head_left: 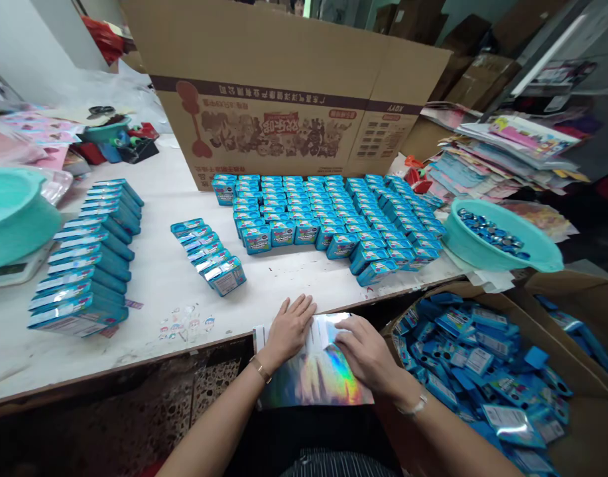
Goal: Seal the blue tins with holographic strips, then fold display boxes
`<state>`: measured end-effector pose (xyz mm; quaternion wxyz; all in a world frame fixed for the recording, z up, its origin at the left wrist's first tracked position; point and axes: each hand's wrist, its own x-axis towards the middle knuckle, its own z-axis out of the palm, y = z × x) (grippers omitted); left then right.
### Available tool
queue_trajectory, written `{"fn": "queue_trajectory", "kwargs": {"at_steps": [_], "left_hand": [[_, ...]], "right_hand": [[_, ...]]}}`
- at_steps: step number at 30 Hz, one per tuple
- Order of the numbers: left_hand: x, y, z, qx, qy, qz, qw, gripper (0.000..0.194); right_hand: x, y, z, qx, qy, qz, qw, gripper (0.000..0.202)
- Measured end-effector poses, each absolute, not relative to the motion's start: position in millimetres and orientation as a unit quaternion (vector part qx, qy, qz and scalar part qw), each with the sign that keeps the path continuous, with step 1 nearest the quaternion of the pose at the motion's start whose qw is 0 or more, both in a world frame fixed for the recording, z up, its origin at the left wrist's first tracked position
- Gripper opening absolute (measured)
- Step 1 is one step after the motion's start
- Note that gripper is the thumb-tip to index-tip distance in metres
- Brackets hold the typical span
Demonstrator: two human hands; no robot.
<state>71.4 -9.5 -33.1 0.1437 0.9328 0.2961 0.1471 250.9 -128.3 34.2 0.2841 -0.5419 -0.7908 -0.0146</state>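
Observation:
A shiny rainbow-silver sheet lies before me at the table's front edge, partly over my lap. My left hand rests flat on its upper left part, fingers stretched out. At the upper right of the sheet, my right hand pinches a pale, shiny strip that lifts from the surface; it looks like a sticker, though the fingers cover part of it. Beyond my hands stands a short row of small blue boxes, and a large block of similar blue boxes fills the middle of the table.
A longer row of blue boxes stands at left, near a green basin on a scale. At right are a green bowl of small shiny pieces and a carton of loose blue boxes. Behind stands a big cardboard panel.

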Motion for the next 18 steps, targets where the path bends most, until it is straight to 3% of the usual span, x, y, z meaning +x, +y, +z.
{"fn": "queue_trajectory", "kwargs": {"at_steps": [4, 8, 11, 14, 18], "left_hand": [[72, -11, -32, 0.890, 0.319, 0.205, 0.253, 0.046], [59, -12, -13, 0.718, 0.351, 0.372, 0.472, 0.042], [39, -7, 13, 0.567, 0.334, 0.454, 0.600, 0.062], [16, 7, 35, 0.479, 0.329, 0.489, 0.651, 0.077], [-22, 34, 55, 0.419, 0.402, 0.532, 0.616, 0.051]], "right_hand": [[253, -134, 89, -0.583, -0.739, 0.093, 0.324, 0.013], [239, -90, 115, -0.597, -0.697, 0.177, 0.355, 0.016], [216, -42, 118, -0.566, -0.705, 0.214, 0.370, 0.016], [185, 2, 120, -0.520, -0.723, 0.244, 0.385, 0.016], [144, 51, 126, -0.489, -0.725, 0.280, 0.395, 0.019]]}}
